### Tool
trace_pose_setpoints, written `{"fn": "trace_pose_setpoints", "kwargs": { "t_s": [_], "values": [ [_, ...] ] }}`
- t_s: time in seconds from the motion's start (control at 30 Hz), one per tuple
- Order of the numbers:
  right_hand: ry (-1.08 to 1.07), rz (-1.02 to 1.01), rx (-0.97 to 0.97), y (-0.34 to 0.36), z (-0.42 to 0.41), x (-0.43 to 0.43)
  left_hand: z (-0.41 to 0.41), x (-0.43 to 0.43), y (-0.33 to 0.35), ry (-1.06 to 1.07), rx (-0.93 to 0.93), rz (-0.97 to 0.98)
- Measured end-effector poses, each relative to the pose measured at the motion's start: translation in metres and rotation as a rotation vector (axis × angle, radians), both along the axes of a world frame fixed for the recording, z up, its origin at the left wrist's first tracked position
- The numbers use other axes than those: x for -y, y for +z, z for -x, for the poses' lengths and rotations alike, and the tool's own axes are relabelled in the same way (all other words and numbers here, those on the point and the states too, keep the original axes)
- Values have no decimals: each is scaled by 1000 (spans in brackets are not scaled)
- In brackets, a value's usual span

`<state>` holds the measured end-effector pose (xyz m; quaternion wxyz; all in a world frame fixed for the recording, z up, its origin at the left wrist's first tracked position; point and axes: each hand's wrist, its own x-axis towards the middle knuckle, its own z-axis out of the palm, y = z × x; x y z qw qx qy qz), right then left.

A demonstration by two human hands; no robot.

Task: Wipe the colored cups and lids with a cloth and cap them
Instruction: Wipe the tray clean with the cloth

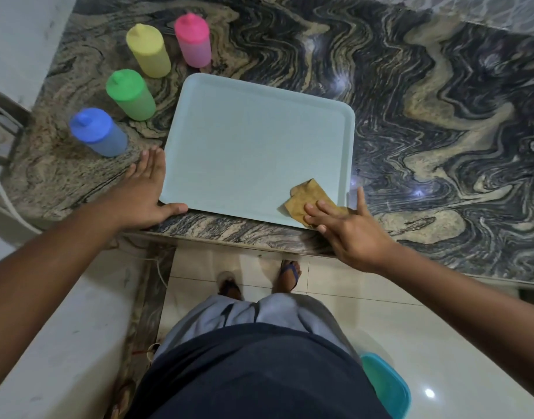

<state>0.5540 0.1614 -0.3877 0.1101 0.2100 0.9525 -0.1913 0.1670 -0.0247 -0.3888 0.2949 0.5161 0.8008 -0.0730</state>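
Observation:
Four capped cups stand in a curved row on the marble counter left of a pale blue tray (229, 95): blue (98, 133), green (130, 95), yellow (148, 50) and pink (193, 40), each with a spouted lid of its own colour. A tan cloth (308, 196) lies on the tray's near right corner. My right hand (347, 228) lies flat on the cloth with straight, spread fingers. My left hand (143, 193) rests flat against the tray's near left corner, thumb along its front edge.
The counter's front edge (229, 234) runs just below the tray, which slightly overhangs it. Bare marble counter (441, 131) extends to the right. A teal plastic container (386, 385) sits on the floor at lower right. A white wall (17, 40) borders the left.

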Motion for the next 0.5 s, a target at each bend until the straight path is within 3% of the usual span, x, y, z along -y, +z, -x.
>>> {"fn": "trace_pose_setpoints", "kwargs": {
  "t_s": [0.2, 0.27, 0.37, 0.5],
  "values": [
    [56, -168, 63, 9, -17, -14, 0, -1, 2, 6, 4, 2],
    [-5, -105, 41, 21, -18, -19, 0, -2, 2, 21, 37, 7],
    [-441, 324, -174, 48, -11, -28, -2, -1, 3, 90, 105, -17],
    [-974, 608, -536, 62, 19, -59, -10, -6, 4, 187, 156, -69]
  ]
}}
